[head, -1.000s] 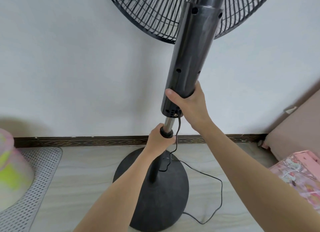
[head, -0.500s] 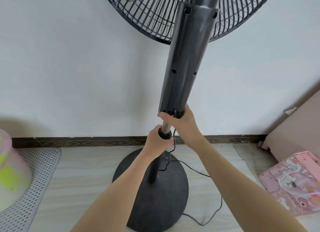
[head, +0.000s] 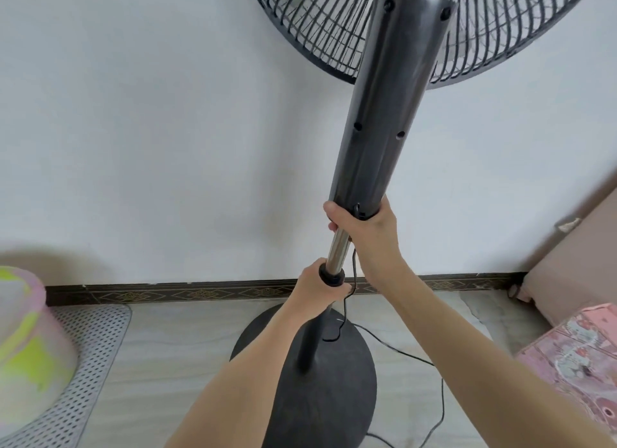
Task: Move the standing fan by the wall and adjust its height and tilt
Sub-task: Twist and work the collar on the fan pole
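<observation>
A black standing fan stands close to the white wall. Its wire cage fills the top of the view. A thick black upper column runs down to a shiny metal inner pole, a black collar and a round black base on the floor. My right hand is wrapped around the column's bottom end. Just below it, my left hand grips the collar at the top of the lower pole.
The fan's thin black cord hangs from the column and loops over the floor to the right of the base. A pastel round stool on a perforated mat sits left. A pink patterned box and beige furniture stand right.
The upper column has risen, baring more of the shiny inner pole between my hands. My right hand went up with it; my left hand stays on the collar.
</observation>
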Action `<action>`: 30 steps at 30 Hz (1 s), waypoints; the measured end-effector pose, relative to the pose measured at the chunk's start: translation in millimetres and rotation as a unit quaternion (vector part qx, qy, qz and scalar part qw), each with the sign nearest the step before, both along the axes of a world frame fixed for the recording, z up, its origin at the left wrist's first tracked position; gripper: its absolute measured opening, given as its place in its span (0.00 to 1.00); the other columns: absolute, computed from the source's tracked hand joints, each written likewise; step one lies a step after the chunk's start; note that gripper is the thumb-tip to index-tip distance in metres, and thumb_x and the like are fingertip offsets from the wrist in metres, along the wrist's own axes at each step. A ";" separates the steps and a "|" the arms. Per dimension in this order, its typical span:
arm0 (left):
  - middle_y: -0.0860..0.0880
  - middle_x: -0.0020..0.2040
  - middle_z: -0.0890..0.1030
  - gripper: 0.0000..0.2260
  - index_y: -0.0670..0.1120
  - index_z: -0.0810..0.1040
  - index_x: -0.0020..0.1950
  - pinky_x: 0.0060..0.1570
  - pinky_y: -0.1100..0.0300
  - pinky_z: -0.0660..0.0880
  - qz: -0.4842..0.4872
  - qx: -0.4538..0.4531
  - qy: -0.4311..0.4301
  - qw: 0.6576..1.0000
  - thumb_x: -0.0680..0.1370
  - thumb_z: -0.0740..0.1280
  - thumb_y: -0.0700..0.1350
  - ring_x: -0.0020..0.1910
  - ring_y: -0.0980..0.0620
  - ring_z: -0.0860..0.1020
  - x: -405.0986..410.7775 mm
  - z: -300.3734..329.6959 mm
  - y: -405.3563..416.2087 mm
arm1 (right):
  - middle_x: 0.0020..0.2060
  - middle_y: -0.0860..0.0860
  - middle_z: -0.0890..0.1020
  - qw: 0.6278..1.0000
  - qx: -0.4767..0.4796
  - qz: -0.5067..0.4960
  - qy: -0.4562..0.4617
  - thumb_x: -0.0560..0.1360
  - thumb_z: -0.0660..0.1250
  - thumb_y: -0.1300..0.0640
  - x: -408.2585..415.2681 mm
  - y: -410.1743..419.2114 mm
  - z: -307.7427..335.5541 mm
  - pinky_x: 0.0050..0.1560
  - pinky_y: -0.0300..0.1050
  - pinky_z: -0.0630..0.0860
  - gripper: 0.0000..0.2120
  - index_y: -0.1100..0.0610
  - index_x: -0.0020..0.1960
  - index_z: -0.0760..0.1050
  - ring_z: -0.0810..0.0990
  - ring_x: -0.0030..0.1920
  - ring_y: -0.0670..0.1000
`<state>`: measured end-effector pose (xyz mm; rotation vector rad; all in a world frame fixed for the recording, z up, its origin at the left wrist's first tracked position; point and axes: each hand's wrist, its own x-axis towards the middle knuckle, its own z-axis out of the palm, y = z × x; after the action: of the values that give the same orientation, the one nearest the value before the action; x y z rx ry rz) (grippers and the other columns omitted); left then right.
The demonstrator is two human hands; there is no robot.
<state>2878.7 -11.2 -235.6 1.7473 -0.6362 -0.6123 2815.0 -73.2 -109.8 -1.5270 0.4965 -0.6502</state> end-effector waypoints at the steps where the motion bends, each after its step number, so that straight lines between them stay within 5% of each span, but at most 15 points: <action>1: 0.51 0.37 0.76 0.11 0.51 0.71 0.41 0.40 0.62 0.72 -0.003 0.001 0.000 1.000 0.68 0.71 0.41 0.37 0.53 0.74 -0.9 1.0 -0.6 | 0.42 0.56 0.80 1.000 0.002 -0.002 -0.007 0.65 0.75 0.57 -0.9 -0.5 7.1 0.45 0.48 0.81 0.22 0.59 0.55 0.70 0.79 0.37 0.51; 12: 0.47 0.39 0.78 0.10 0.49 0.72 0.41 0.43 0.59 0.75 -0.044 0.017 -0.014 0.999 0.68 0.72 0.41 0.38 0.50 0.76 0.1 3.7 -1.0 | 0.44 0.55 0.81 0.999 -0.033 0.022 -0.031 0.66 0.75 0.54 -8.1 -4.9 71.5 0.33 0.32 0.74 0.22 0.58 0.55 0.70 0.80 0.35 0.49; 18: 0.48 0.43 0.78 0.15 0.47 0.73 0.47 0.51 0.52 0.76 -0.053 0.052 -0.004 0.997 0.65 0.74 0.47 0.44 0.49 0.77 2.0 9.9 3.1 | 0.47 0.58 0.81 0.999 -0.030 0.029 -0.029 0.67 0.75 0.55 -5.9 -7.1 71.5 0.47 0.44 0.81 0.22 0.59 0.56 0.71 0.81 0.40 0.51; 21: 0.52 0.44 0.76 0.18 0.49 0.70 0.52 0.45 0.60 0.73 -0.032 0.046 0.000 0.998 0.68 0.74 0.47 0.44 0.53 0.76 -2.4 17.1 5.2 | 0.44 0.53 0.81 0.998 -0.040 0.045 -0.026 0.68 0.74 0.55 -6.5 -11.2 72.0 0.51 0.47 0.81 0.18 0.56 0.52 0.70 0.82 0.41 0.51; 25: 0.57 0.44 0.78 0.12 0.51 0.72 0.53 0.53 0.62 0.70 0.020 -0.037 -0.066 0.997 0.72 0.71 0.47 0.51 0.55 0.77 -4.9 36.8 4.2 | 0.41 0.49 0.82 0.995 -0.069 0.067 -0.022 0.70 0.72 0.54 -6.4 -18.1 71.8 0.56 0.52 0.79 0.19 0.58 0.56 0.70 0.83 0.44 0.55; 30: 0.51 0.42 0.82 0.04 0.48 0.78 0.48 0.48 0.62 0.75 0.014 -0.092 -0.054 0.994 0.74 0.69 0.45 0.42 0.50 0.81 -2.4 77.1 -8.8 | 0.46 0.45 0.81 0.989 -0.109 0.101 0.003 0.71 0.71 0.53 -6.3 -30.2 71.4 0.50 0.38 0.78 0.17 0.54 0.57 0.71 0.83 0.45 0.39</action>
<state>2876.4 -20.1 -158.5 1.6206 -0.7200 -0.4273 2808.8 -103.4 -38.4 -1.7593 0.2760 -0.5557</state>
